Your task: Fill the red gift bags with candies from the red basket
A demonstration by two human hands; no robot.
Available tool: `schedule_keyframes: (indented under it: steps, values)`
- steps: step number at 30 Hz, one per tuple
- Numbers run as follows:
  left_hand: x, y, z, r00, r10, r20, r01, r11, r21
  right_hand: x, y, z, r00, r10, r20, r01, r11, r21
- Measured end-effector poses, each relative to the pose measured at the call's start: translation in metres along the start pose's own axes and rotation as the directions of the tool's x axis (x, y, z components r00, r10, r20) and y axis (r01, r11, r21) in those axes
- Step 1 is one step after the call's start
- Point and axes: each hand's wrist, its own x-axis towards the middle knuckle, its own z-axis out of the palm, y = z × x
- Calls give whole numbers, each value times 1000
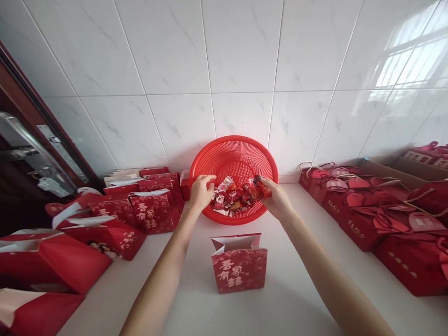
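Note:
A red perforated plastic basket [199,161] leans with its back toward the tiled wall, and a heap of wrapped candies [233,196] lies low inside it. My left hand [204,190] is over the basket's left side, its fingers bent and apart, with nothing seen between them. At the right side, my right hand [276,198] pinches a red-wrapped candy [265,190] between thumb and fingers; other wrapped pieces lie close by. In front of the basket, between my forearms, a red paper gift bag [240,270] with pale lettering stands upright, its top open.
Open red paper bags [150,212] stand in rows along the left. Closed red gift boxes [364,224] with cord handles line the right, beside a cardboard box [388,168]. Behind the white table [196,308] is a tiled wall; a dark door with a metal handle [31,140] is at left.

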Motion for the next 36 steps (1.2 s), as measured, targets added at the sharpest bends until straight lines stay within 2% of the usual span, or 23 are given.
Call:
schedule_keyframes:
  steps: [7,13,21,31,36]
  values:
    - [4,20,34,970,100,220,-109,994,31,-1,-2,1,1000,-13,0,13,1000,16]
    - [24,25,54,937,85,338,-137,982,131,-3,-7,0,1000,-22,-16,22,1000,20]
    - [30,29,55,903,-44,427,-62,971,231,0,-9,-3,999,-32,11,31,999,38]
    - [34,25,46,832,-163,531,43,972,230,-1,-18,-3,998,-23,-54,27,997,68]
    - [31,26,44,841,-174,512,44,966,255,1,-15,-4,998,-25,-50,29,997,66]
